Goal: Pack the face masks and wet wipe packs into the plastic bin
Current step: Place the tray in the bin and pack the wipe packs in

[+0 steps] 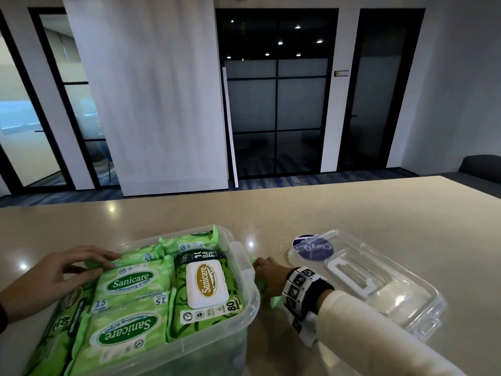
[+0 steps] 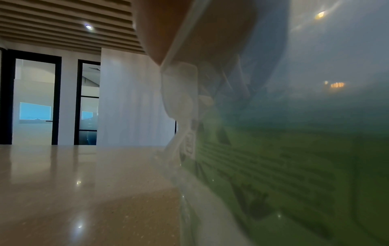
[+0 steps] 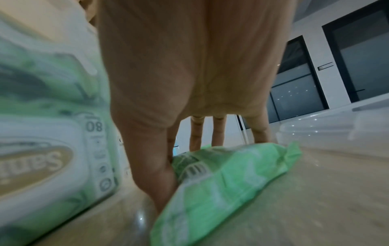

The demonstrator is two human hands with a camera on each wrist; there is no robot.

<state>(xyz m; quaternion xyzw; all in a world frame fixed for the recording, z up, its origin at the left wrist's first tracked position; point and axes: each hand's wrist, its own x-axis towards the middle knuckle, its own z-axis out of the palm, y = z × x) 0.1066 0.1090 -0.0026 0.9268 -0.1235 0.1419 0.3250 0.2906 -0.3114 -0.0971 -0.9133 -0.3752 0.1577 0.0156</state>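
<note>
Nearest the camera in the head view, the clear plastic bin point(image 1: 245, 270) stands on the beige countertop point(image 1: 352, 213), packed to the rim with green Sanicare wet wipe packs: two 15-sheet packs point(image 1: 130, 283) lie label up at the middle, and an 80-sheet pack with a white flip lid point(image 1: 206, 284) lies along the bin's right side. The left hand point(image 1: 58, 270) rests flat on the packs at the bin's left edge, fingers straight and spread, gripping nothing. The left wrist view adds little: the blurred bin wall point(image 2: 273, 166) with green behind it, and part of that hand point(image 2: 160, 30) over the rim.

Just right of the bin, the right hand point(image 1: 267, 274) reaches down to the counter. From the head view only a sliver of green shows under it. The right wrist view makes it plain: a small light-green wet wipe pack point(image 3: 221, 179) lies on the counter, the thumb against its near side and the fingers point(image 3: 196, 133) down behind its far edge, so the hand is closed around it. A sleeve and a marker-patterned wrist band point(image 1: 301, 287) cover that arm.

Farther right, the bin's clear lid point(image 1: 379, 283) lies flat on the counter, apart from the bin, with a round purple sticker point(image 1: 314, 249) at its near-left corner. No face mask can be made out.
</note>
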